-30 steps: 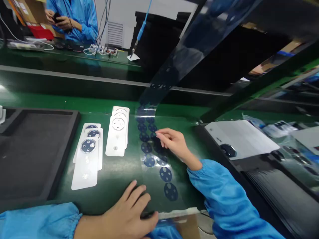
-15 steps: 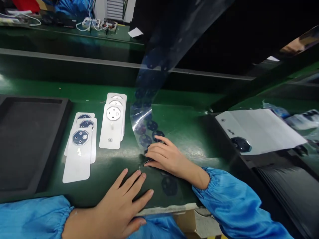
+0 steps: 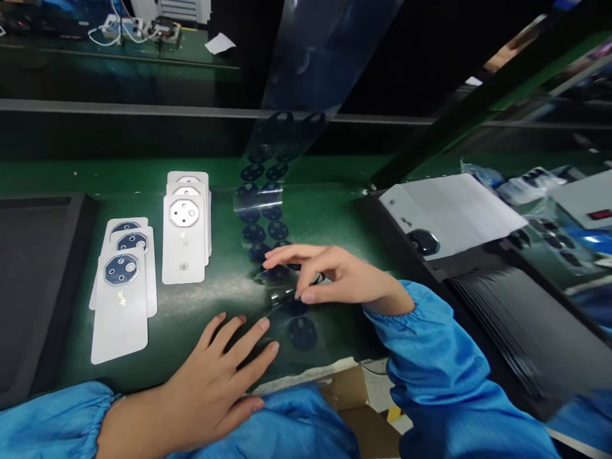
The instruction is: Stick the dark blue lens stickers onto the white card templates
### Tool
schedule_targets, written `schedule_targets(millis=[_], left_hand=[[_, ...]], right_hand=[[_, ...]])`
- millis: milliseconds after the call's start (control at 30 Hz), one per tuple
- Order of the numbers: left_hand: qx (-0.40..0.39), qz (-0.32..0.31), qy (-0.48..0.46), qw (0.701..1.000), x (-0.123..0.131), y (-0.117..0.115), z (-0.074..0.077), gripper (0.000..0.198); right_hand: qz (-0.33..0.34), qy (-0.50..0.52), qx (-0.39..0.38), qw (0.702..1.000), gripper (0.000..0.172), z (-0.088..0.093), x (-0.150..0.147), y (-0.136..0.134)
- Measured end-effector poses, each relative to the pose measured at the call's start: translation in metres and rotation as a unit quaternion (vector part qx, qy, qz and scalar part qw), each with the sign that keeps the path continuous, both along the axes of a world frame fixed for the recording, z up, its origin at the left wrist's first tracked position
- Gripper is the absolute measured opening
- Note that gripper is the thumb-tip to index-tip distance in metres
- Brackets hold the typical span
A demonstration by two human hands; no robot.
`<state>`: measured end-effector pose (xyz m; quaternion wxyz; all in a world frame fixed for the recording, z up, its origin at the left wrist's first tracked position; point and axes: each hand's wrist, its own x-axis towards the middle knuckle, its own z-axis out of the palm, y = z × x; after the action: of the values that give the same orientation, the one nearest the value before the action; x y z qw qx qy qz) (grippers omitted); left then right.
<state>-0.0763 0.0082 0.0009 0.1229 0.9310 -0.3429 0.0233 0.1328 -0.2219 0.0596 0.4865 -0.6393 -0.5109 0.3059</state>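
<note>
Film strip [image 3: 262,210] | right hand [image 3: 345,280] fingers half-curled, maybe pinching | left hand [image 3: 213,379] flat

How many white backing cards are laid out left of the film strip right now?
6: three fanned in the left stack, carrying dark octagonal pieces, and three overlapped in the right stack, carrying white pieces. More may be hidden underneath.

A glossy, clear plastic film strip [image 3: 268,210] carrying dark matt stickers lies on the smooth green mat [image 3: 335,223], beside white glossy plastic cards [image 3: 184,236] on the left, a matt black foam tray [image 3: 33,280] far left, and matt white paper [image 3: 454,210] on the right.
</note>
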Motion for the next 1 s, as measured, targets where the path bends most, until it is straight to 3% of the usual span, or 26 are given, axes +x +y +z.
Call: schedule_targets(millis=[67, 133, 300, 333, 400, 467, 533, 600, 667, 733, 800, 867, 1000], left_hand=[[0.006, -0.001, -0.004, 1.000, 0.003, 0.001, -0.001, 0.065], [0.010, 0.003, -0.009, 1.000, 0.004, 0.001, -0.003, 0.068], [-0.012, 0.021, -0.026, 0.999, 0.000, 0.000, -0.010, 0.063], [-0.026, 0.030, -0.030, 0.999, 0.002, 0.002, -0.009, 0.060], [-0.051, 0.067, -0.056, 0.995, 0.010, 0.008, -0.005, 0.053], [-0.037, 0.144, -0.101, 0.984, 0.024, 0.018, 0.002, 0.051], [0.019, 0.232, -0.134, 0.963, 0.038, 0.027, 0.007, 0.056], [0.071, 0.286, -0.132, 0.946, 0.041, 0.031, 0.008, 0.063], [0.081, 0.276, -0.118, 0.950, 0.027, 0.025, 0.005, 0.067], [0.063, 0.238, -0.108, 0.963, -0.001, 0.012, -0.001, 0.073], [0.062, 0.203, -0.113, 0.971, -0.033, -0.003, -0.007, 0.084], [0.086, 0.164, -0.138, 0.973, -0.058, -0.015, -0.011, 0.081], [0.089, 0.113, -0.176, 0.974, -0.069, -0.023, -0.016, 0.062]], right_hand=[[-0.024, 0.007, -0.005, 1.000, 0.009, -0.006, 0.003, 0.001], [0.000, -0.023, -0.015, 1.000, 0.009, -0.010, 0.001, 0.004], [0.220, 0.008, -0.035, 0.975, 0.011, -0.001, -0.006, 0.007], [0.234, 0.033, -0.026, 0.971, 0.011, 0.001, -0.006, 0.007], [0.149, 0.069, 0.022, 0.986, 0.021, 0.002, -0.005, 0.004], [-0.044, 0.072, 0.088, 0.993, 0.027, -0.002, -0.003, 0.004], [-0.223, 0.079, 0.135, 0.962, 0.022, -0.011, -0.002, 0.005], [-0.320, 0.143, 0.152, 0.924, 0.018, -0.020, -0.002, 0.010], [-0.343, 0.246, 0.146, 0.895, 0.022, -0.027, -0.003, 0.015], [-0.313, 0.330, 0.118, 0.883, 0.031, -0.030, -0.005, 0.020], [-0.261, 0.381, 0.075, 0.884, 0.039, -0.031, -0.008, 0.022], [-0.216, 0.401, 0.035, 0.890, 0.043, -0.032, -0.012, 0.023], [-0.182, 0.376, -0.019, 0.908, 0.033, -0.038, -0.027, 0.032]])
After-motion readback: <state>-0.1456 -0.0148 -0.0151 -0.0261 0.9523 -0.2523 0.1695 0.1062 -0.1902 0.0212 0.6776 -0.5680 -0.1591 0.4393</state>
